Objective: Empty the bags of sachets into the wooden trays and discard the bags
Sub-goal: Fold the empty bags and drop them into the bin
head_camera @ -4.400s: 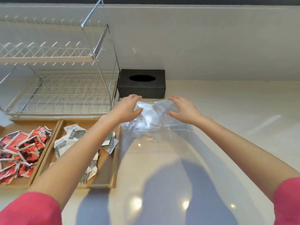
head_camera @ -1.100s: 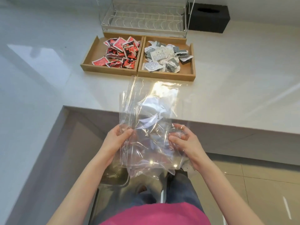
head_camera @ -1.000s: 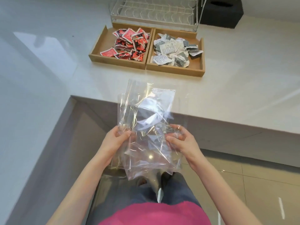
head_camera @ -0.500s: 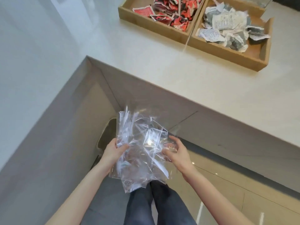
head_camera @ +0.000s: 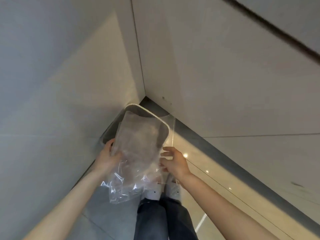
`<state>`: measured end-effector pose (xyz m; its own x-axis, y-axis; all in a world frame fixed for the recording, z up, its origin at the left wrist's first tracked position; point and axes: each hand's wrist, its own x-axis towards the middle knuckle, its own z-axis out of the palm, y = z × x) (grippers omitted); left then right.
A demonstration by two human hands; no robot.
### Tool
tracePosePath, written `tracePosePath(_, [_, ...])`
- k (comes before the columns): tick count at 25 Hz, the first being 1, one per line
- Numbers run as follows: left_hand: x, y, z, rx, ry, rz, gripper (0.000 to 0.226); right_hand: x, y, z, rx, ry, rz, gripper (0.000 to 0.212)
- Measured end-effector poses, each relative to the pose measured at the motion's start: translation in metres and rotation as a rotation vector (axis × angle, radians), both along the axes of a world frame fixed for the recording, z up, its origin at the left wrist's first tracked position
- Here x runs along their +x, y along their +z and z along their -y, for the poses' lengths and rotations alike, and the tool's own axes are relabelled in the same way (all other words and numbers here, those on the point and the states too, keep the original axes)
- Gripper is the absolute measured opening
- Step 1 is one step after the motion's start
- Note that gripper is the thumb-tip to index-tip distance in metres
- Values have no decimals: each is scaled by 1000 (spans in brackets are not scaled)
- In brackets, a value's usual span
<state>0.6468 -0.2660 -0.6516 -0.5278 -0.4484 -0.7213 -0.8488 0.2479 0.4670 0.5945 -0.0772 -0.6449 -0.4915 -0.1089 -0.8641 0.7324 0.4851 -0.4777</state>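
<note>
Several empty clear plastic bags [head_camera: 138, 146], crumpled together, hang between my hands right above a grey waste bin with a white rim [head_camera: 156, 117]. The bin stands on the floor in the corner. My left hand [head_camera: 107, 157] grips the left side of the bags. At their right edge, my right hand [head_camera: 174, 164] pinches them with its lower fingers while the upper fingers are spread. The upper end of the bags overlaps the bin's opening. The wooden trays and sachets are out of view.
Pale cabinet fronts [head_camera: 225, 75] meet at the corner behind the bin, with a dark plinth [head_camera: 199, 134] at their base. On the glossy tiled floor [head_camera: 216, 172] my legs in jeans [head_camera: 155, 219] and white shoes stand just behind the bags.
I have turned down and away from the counter. The trays have left the view, and the bags have gone from in front of my body to above the bin.
</note>
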Motion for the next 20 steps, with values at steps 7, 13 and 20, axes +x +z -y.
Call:
tracePosePath(7, [-22,-87,19,-14,-233,195,39,-32,-87,14,111,218,58,39])
tracePosePath(13, [-39,-129,37,-118,-301,313,50,-45,-130,49,171,564,27,24])
tracePosePath(20, [-44,-136,42,-74,-363,303,49,-44,-140,54,277,690,-14,40])
